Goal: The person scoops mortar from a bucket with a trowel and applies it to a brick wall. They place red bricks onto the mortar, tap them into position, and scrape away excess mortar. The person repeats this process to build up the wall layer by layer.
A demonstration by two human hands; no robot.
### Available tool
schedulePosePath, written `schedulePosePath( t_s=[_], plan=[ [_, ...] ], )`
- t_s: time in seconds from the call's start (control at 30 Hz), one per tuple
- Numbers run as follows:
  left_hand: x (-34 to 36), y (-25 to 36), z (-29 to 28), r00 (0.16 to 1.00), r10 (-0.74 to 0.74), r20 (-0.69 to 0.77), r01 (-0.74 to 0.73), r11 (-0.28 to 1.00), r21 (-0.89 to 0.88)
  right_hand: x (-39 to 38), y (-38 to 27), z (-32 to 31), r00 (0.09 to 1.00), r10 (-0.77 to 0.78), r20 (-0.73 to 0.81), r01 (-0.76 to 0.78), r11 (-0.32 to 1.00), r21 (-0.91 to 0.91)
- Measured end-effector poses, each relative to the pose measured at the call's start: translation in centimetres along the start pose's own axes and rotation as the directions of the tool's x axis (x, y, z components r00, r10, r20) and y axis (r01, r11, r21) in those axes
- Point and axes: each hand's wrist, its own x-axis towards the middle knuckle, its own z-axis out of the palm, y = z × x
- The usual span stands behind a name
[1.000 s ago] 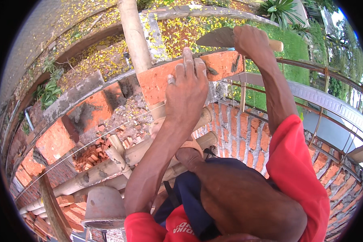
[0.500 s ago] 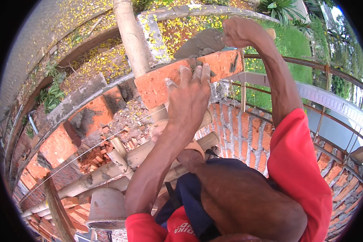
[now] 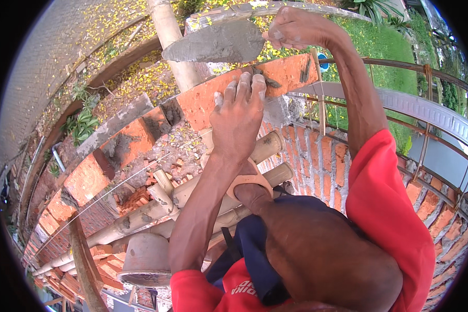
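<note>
Orange brick (image 3: 195,106) lies under the left fingers (image 3: 243,89), extending leftward beyond them.

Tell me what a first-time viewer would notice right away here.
Probably the mortar-grey bricklaying trowel near the top of the picture, held in the right hand. Just below it, the left hand lies across an orange clay brick. The bright red sleeve at the right also stands out, as does the grey bucket at lower left.
</note>
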Motion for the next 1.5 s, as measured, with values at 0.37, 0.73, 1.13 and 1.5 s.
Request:
schedulePosePath(
  t_s=[0.37, 0.73, 1.13, 1.5],
  plan=[
    [3.7, -5.6, -0.9, 0.94, -0.053, 0.338, 0.1, 0.987, -0.125, -17.1, -3.0, 12.2, 0.837, 0.463, -0.293, -0.132, 0.688, 0.714],
    [5.5, -5.9, -1.2, 0.883, -0.033, 0.468, 0.13, 0.976, -0.175, -17.9, -2.3, 16.0, 0.752, 0.592, -0.29, -0.191, 0.616, 0.764],
    [6.7, -7.7, 0.5, 0.906, 0.124, 0.406, 0.027, 0.937, -0.347, -17.7, -3.3, 16.5, 0.846, 0.465, -0.261, -0.141, 0.666, 0.732],
    [7.7, -7.5, 0.1, 0.828, 0.066, 0.558, 0.173, 0.915, -0.365, -16.9, -3.2, 17.3, 0.848, 0.383, -0.367, -0.078, 0.775, 0.627]
  ],
)
